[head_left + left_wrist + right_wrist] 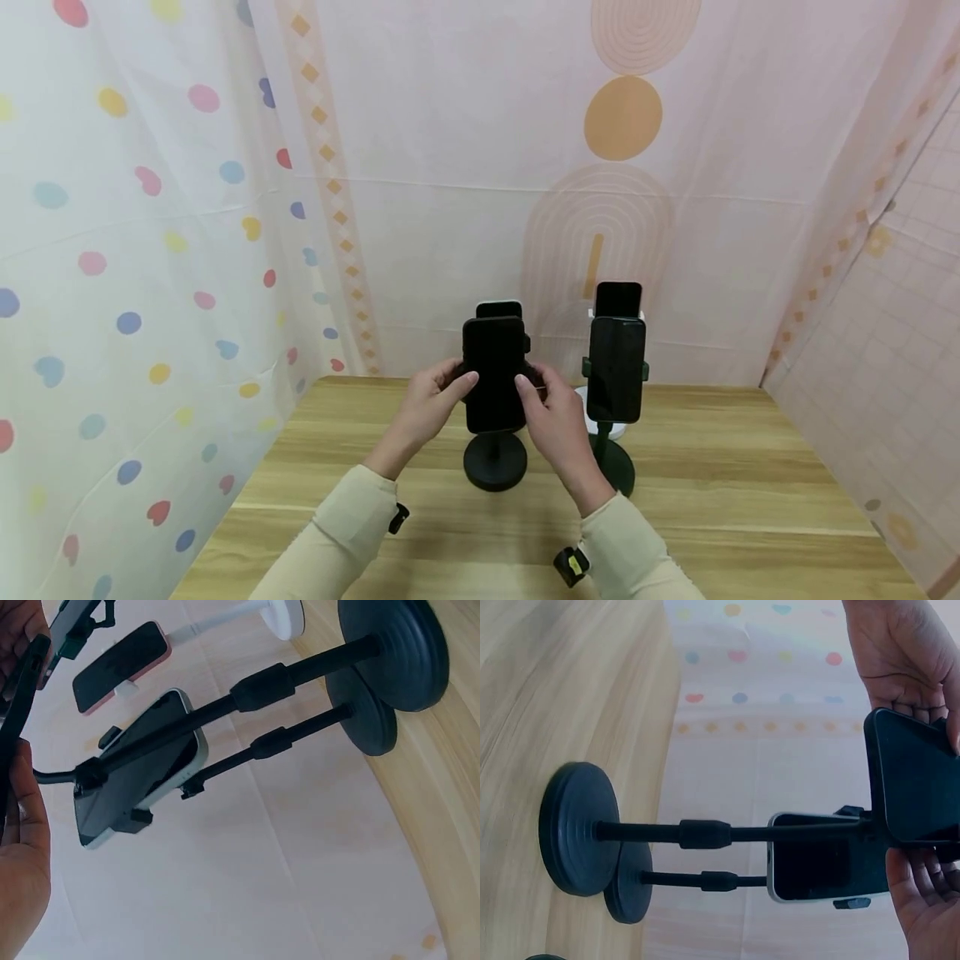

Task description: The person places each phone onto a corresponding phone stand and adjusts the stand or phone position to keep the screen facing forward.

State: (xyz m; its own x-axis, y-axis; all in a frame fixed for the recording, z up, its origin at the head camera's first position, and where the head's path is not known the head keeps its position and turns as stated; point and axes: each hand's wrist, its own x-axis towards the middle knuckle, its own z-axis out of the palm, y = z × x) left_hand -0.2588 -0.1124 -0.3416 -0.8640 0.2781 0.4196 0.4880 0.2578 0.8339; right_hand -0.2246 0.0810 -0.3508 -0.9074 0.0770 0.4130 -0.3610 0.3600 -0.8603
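Observation:
A black smartphone [493,375] stands upright in the clamp of a black phone stand [495,462]. My left hand [429,408] holds its left edge, thumb at the front and fingers behind. My right hand [557,421] holds the opposite edge in the same way. Seen from the right wrist, the phone [919,780] sits between the left hand [904,656] above and the right hand [930,915] below. Fingers behind the phone are partly hidden, so whether they touch the clamp arms cannot be told.
Right behind stands a second black stand [364,712] with a light-edged phone [142,769]. To the right, a dark green stand [617,467] carries a phone [617,371]. Behind that, a white stand [285,616] bears a pink-edged phone [120,666]. Curtains surround the wooden table [720,467].

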